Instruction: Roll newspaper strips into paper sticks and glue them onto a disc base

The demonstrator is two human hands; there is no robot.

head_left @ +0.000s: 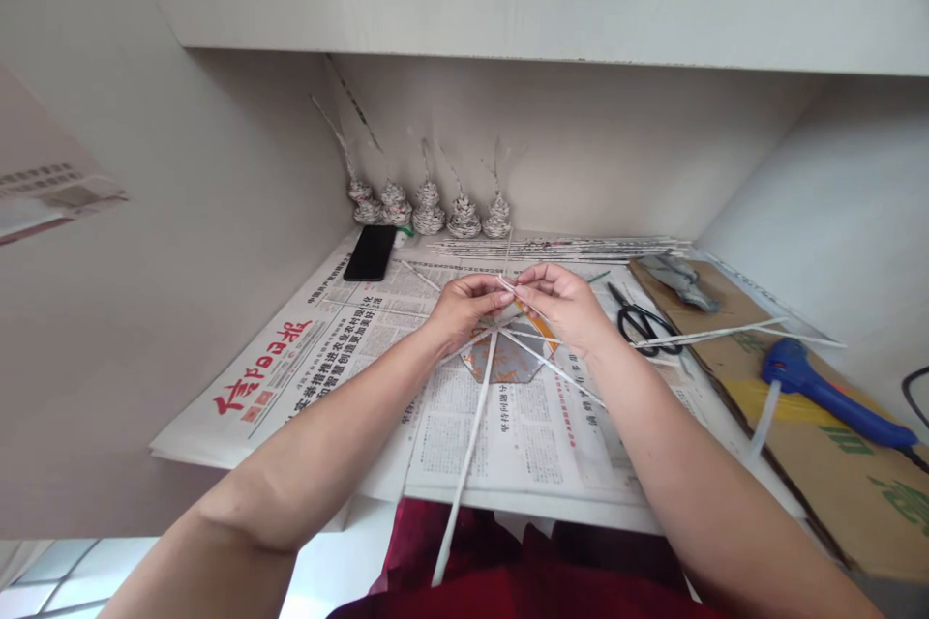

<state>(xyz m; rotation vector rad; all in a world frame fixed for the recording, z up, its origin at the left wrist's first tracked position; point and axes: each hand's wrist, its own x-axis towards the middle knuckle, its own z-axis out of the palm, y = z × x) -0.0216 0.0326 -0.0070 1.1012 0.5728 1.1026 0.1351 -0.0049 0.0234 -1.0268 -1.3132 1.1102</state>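
Note:
My left hand (475,302) and my right hand (555,302) meet above the middle of the newspaper-covered table. The fingers of both are pinched on a thin rolled-paper strip (506,284). Under them lies a grey octagonal card (508,366) with orange markings. Several white rolled-paper sticks spread out from its centre. One long paper stick (471,445) runs towards me, past the table's front edge. Others reach out to the left and right. My fingers partly cover the far part of the card.
Several gourd-shaped woven paper pieces (428,208) stand along the back wall, near a black phone (371,253). Behind my hands lies a bundle of paper sticks (566,250). Black scissors (643,324), a cardboard sheet (813,464) and a blue glue gun (834,397) are on the right. A shelf edge (508,58) overhangs.

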